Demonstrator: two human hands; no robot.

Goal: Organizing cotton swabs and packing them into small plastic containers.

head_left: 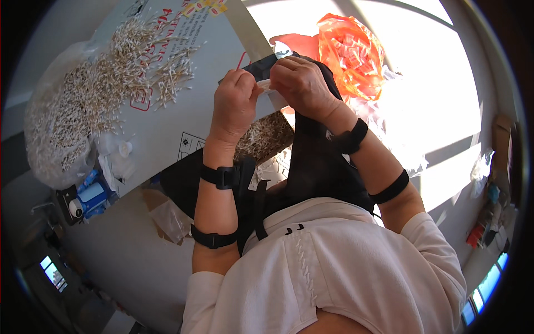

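Observation:
My left hand (233, 104) and my right hand (305, 86) are raised close together over my lap, fingers pinched. Between them stretches a small whitish plastic bag (265, 85), and both hands grip its ends. The fingers cover most of it, so its contents cannot be made out. A thin red strip (241, 60) stands out just beyond my left fingertips. To the left, a large heap of cotton swabs (130, 53) lies on the table (222, 42). More loose cotton swabs (266, 133) sit low beneath my hands, partly hidden by my left wrist.
A big clear bag (41, 139) spills swabs at the table's left edge. Yellow-and-red labels (203, 6) lie at the far edge. On the sunlit right side rests an orange plastic bag (356, 92) of small packets. A blue-and-white package (92, 197) and a cardboard box (158, 203) are at lower left.

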